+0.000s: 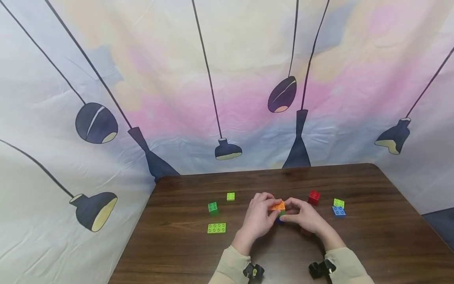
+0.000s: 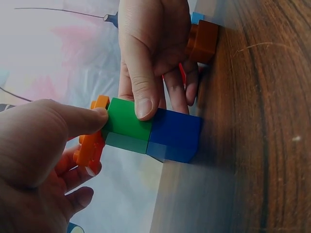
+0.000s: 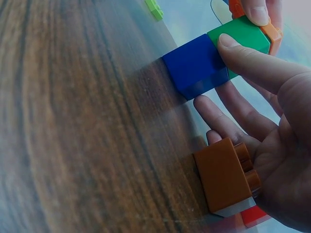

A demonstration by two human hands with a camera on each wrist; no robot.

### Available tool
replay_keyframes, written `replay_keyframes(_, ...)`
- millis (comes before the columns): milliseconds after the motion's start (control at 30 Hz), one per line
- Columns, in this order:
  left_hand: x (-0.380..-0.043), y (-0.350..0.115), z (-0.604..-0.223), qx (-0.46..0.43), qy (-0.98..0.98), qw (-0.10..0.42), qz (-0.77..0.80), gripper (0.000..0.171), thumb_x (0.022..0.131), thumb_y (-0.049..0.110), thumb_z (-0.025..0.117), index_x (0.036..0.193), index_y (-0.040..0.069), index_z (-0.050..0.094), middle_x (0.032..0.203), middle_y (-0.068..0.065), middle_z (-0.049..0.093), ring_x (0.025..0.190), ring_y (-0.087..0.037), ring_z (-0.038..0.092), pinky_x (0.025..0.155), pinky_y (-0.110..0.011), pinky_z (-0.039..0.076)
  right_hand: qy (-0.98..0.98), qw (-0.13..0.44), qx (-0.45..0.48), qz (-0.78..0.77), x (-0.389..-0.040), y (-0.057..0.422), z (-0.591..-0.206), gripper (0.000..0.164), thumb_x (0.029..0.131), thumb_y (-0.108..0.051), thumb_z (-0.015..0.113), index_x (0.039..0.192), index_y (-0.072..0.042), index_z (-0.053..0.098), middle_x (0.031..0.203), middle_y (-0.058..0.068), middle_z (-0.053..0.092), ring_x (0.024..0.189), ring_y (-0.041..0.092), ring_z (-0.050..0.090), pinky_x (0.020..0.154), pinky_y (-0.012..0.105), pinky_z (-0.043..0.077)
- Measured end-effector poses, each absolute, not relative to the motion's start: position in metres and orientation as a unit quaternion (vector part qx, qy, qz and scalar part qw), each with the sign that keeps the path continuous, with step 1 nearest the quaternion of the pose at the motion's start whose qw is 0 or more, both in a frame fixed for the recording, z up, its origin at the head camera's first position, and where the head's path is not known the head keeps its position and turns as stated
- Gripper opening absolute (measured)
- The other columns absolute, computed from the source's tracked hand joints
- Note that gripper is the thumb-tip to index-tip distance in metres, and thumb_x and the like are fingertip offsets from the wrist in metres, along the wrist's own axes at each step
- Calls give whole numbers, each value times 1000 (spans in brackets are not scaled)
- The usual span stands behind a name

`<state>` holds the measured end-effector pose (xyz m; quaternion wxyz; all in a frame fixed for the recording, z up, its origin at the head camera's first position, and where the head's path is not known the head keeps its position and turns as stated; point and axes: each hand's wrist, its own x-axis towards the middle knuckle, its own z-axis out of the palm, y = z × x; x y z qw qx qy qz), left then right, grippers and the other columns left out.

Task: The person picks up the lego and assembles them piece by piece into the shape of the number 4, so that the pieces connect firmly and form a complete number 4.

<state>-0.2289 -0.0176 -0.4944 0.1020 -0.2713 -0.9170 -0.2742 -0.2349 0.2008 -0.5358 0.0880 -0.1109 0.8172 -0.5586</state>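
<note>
1. My left hand (image 1: 257,218) is pinching the orange brick (image 2: 88,145), my right hand (image 1: 307,217) the green brick (image 2: 127,121).
2. Blue brick (image 2: 176,132) is standing beneath, at my twelve o'clock.
3. I'm expecting light, rigid handling; gripping flat sides.

- Dark wood-grain worktop (image 1: 170,256), its far corners rounded.
- Creased cloth (image 1: 248,47) hanging behind the far edge, washed pink, blue and yellow.
- Dark pendant lamps (image 1: 227,150) pictured across it.
- Dark grey-blue patch (image 1: 441,223) beyond the right edge.

lamp-print cloth (image 1: 244,86) behind brown table (image 1: 184,248)
</note>
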Motion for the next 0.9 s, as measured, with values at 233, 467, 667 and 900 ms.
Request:
replay_keyframes(233,-227,-17,-495,-271,-916,111,-274,32,97,26,83,128,18,80,120,6,67,110,-13,54,97,-29,49,816,90,-110,-560,-234,200,-535,39,90,-30,89,120,-12,71,123,10,74,113,31,73,96,50,60)
replay_keyframes(467,-227,-16,-494,-275,-915,118,-270,31,97,24,83,127,17,80,119,5,67,110,-13,54,96,-28,50,819,85,-111,-557,-234,200,-535,38,90,-30,89,119,-13,71,123,9,74,113,31,73,96,51,60)
replay_keyframes(667,-228,-15,-498,-278,-917,115,-262,30,98,24,82,127,18,80,119,5,66,110,-13,55,95,-27,51,818,83,-114,-557,-234,200,-537,36,91,-29,88,118,-12,71,122,9,74,110,28,73,95,47,61)
replay_keyframes(900,-228,-14,-498,-271,-918,111,-268,29,98,24,81,127,18,80,120,6,66,111,-12,54,95,-25,51,820,76,-121,-554,-235,199,-537,34,91,-29,89,117,-14,71,121,8,75,109,27,73,94,45,61)
